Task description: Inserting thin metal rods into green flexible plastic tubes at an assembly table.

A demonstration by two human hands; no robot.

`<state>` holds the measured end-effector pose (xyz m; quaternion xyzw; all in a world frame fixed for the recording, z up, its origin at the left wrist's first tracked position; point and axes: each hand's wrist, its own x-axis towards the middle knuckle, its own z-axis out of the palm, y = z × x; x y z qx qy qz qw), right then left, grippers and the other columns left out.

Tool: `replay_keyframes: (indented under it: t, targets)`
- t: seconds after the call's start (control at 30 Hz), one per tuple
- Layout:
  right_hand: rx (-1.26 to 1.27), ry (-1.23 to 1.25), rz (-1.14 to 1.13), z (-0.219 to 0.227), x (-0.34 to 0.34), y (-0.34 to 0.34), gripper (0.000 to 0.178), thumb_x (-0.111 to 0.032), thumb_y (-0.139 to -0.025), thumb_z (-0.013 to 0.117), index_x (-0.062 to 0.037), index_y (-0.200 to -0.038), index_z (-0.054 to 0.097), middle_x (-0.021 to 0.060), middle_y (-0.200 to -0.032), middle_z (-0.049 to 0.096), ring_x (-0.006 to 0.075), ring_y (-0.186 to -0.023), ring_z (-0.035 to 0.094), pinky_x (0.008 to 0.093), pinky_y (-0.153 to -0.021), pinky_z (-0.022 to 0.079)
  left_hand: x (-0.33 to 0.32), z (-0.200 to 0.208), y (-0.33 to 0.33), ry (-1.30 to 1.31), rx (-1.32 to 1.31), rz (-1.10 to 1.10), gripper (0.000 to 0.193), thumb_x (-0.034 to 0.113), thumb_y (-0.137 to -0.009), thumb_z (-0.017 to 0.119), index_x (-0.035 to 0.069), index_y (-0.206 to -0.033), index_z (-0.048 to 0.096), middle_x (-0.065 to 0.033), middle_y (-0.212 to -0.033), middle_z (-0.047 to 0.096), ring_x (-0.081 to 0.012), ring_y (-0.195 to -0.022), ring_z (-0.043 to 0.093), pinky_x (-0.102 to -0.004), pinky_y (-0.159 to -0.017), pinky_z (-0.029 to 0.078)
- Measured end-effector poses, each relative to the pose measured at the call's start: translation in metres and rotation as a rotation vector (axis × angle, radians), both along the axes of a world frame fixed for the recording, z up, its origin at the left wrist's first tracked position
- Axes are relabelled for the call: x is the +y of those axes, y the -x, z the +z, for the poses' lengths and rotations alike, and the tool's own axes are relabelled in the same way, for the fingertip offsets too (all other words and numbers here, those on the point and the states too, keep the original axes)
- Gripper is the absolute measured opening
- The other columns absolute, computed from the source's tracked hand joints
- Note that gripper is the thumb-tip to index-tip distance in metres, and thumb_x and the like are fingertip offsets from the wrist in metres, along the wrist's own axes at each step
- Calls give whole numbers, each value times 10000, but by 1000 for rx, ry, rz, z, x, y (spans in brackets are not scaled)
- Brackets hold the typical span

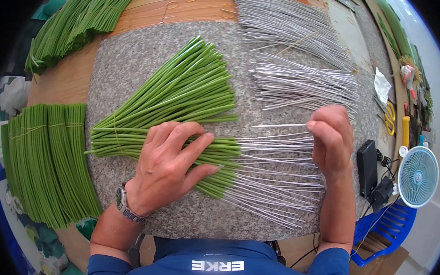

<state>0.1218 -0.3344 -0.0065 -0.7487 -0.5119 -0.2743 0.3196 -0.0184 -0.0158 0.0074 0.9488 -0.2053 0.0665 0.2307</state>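
My left hand (165,159), with a watch (120,200) at the wrist, lies palm down across a fan of green plastic stems (227,147). Its thumb and forefinger are apart. White wires (277,189) stick out to the right from the ends of the stems in the lower part of the fan. More green stems (183,85) spread toward the upper right with no wire showing; a thin band (115,131) circles them all at the left end. My right hand (330,142) is closed, pinching a single white wire (278,126) whose tip points left, just short of the stems.
Loose wires (306,87) and a larger wire pile (292,26) lie beyond my right hand. Banded green stem bundles (52,160) and another stack (86,21) are at the left. Yellow scissors (390,118), a black box (366,168) and a small fan (418,176) stand right.
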Motion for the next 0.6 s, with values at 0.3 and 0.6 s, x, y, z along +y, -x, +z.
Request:
replay_keyframes:
  t: [0.3, 0.6]
  targets:
    - [203, 294, -139, -7, -5, 17, 323, 67, -788, 693, -43, -1086, 750, 102, -999, 746, 296, -894, 755, 407, -725, 618, 0, 0, 1, -56, 30, 12, 730, 420, -864, 862, 6, -1438, 683, -138, -1443, 629, -349, -1251, 624, -483, -1060, 480]
    - [253, 282, -156, -10, 6, 18, 325, 78, -802, 685, -29, -1101, 753, 109, -1012, 751, 298, -908, 759, 400, -729, 628, 0, 0, 0, -153, 69, 17, 819, 576, -932, 760, -9, -1491, 636, -139, -1507, 584, -341, -1285, 585, -482, -1096, 449]
